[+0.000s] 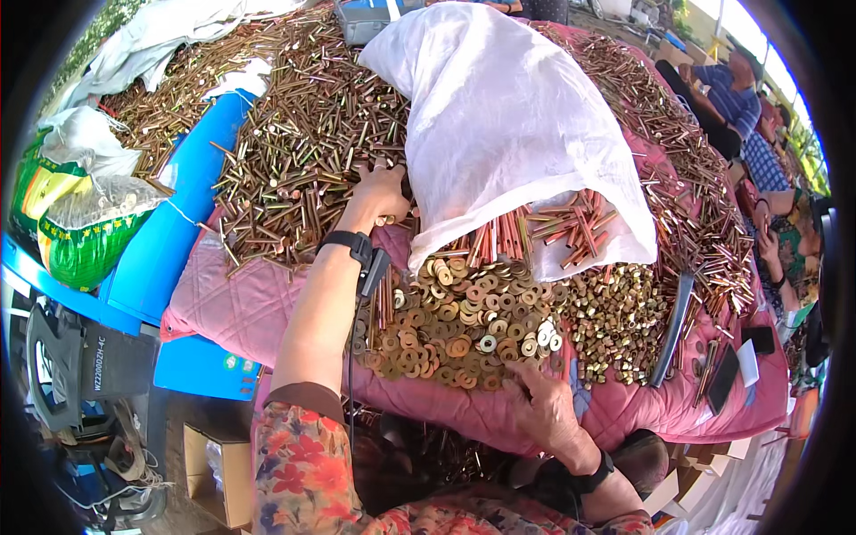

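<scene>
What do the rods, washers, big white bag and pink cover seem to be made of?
Rods: metal, perhaps plated, from their coppery-yellow shine.
Washers: metal, mostly dull yellowish, a few silvery; brass or coated steel, I cannot tell.
White bag: probably thin woven plastic or cloth, by its soft creases.
Pink cover: quilted fabric, by its stitched lines.

Red floral sleeve (299, 464), brown cuff (308, 399), boxy black left wrist device (375, 271), black right wristband (595, 475)
</scene>
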`<state>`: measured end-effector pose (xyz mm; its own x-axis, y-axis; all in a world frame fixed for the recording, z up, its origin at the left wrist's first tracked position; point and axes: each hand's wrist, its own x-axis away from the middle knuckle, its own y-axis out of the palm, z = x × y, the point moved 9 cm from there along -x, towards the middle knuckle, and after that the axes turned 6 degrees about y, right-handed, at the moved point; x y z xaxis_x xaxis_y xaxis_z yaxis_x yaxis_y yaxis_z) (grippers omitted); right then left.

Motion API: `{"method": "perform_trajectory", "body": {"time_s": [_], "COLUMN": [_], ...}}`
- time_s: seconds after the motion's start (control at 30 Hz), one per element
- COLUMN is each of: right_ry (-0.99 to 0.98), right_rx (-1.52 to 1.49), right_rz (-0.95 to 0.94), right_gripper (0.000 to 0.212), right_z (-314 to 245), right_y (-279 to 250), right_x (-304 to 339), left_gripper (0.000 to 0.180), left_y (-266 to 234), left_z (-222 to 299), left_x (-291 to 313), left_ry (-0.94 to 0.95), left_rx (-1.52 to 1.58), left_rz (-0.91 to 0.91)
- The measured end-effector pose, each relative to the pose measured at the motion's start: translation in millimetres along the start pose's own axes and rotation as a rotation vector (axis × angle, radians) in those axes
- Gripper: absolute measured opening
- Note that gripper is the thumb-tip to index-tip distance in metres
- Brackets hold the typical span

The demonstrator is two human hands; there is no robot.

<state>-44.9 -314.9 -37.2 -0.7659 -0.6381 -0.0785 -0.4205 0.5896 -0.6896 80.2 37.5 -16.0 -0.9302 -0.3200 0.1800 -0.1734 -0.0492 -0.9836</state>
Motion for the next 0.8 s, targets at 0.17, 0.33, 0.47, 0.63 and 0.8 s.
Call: {"method": "perform_trajectory", "body": {"time_s": [0.17,0.33,0.47,0.63,0.8], "right_ry": [-0.043,-0.047,-0.031,-0.06,-0.099], "right_rx": [0.01,-0.003,0.007,0.013,0.037], "right_rz": [0.029,0.024,0.03,0.032,0.051], "right_gripper": [0.024,0.023,0.023,0.024,0.023], "right_z": [4,-7,-10,-7,-16], "right_y": [-6,-6,-5,1,-4], "right_x": [-4,0,0,2,7], "left_gripper": [0.073,0.065,0.069,0.062,0.051], "left_y": [-7,1,7,6,-6], "left_z": [11,13,10,6,22], "left_x": [-3,9,15,17,51], "left_ry": [0.02,0.099,0.086,0.039,0.184], "left_rx": [0.001,-0.012,-0.003,-0.023,-0.041], "left_rz": [0.026,0.011,-0.052,0.097,0.177]}}
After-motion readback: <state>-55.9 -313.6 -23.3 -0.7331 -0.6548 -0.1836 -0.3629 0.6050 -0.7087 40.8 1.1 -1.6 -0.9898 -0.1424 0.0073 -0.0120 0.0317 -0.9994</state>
